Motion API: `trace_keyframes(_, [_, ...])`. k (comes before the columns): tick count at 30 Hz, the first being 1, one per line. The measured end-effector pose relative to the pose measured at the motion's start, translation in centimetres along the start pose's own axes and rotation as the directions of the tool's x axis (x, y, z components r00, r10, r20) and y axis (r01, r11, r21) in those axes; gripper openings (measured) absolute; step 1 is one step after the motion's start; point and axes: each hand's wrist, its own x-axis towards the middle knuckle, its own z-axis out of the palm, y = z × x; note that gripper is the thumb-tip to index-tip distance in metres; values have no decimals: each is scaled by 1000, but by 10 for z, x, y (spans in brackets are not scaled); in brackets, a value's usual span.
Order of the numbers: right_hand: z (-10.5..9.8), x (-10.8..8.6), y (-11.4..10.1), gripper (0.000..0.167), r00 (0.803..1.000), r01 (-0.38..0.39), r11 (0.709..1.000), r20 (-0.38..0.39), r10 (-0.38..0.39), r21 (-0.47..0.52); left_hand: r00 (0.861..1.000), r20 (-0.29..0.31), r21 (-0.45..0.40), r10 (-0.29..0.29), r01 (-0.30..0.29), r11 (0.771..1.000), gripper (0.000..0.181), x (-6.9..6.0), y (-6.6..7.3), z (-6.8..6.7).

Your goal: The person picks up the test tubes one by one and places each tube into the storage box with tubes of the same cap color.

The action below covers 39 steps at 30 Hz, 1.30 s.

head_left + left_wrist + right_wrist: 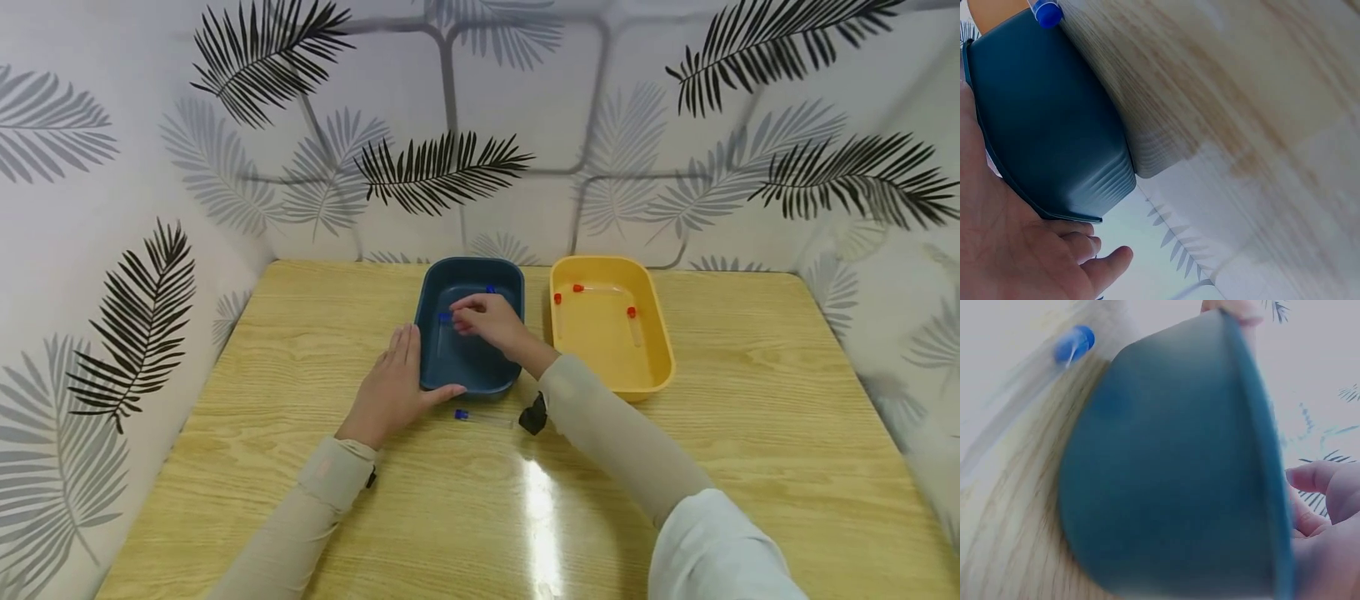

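In the head view, my left hand lies against the left side of a dark blue bin, fingers straight and thumb stretched along the front rim. The bin's outer wall fills much of the left wrist view. Over the bin, my right hand has loosely bent fingers, and no object shows between them. Just left of its fingertips is a clear tube with a blue cap. Another blue cap shows near the bin's back. On the table before the bin lies a blue-capped tube.
A yellow bin stands right of the blue one, with several red-capped tubes inside. Both stand on a wood-grain table near a leaf-patterned wall covering. The right forearm reaches across the yellow bin's front left corner.
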Motion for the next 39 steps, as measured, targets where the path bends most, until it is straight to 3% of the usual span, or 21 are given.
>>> trace_keyframes(11, [-17,-42,-10,22,1000,12,999,-6,-12,39,1000,-8,-20,6,-6,1000,120,-2,0,0])
trace_keyframes(20, [-37,-87,-5,25,998,39,999,39,-40,29,1000,-23,-8,9,-10,1000,120,-2,0,3])
trace_keyframes(26, [-49,-117,3,28,993,37,998,108,-42,51,999,-32,-14,8,-8,1000,120,-2,0,3])
trace_keyframes(34, [-54,-148,26,29,967,69,997,247,-60,-27,1000,-16,-14,-2,1,1000,120,-2,1,1])
trace_keyframes(39, [-49,-158,44,27,954,154,963,285,-87,-220,1000,-19,-15,-3,3,1000,121,-2,2,1])
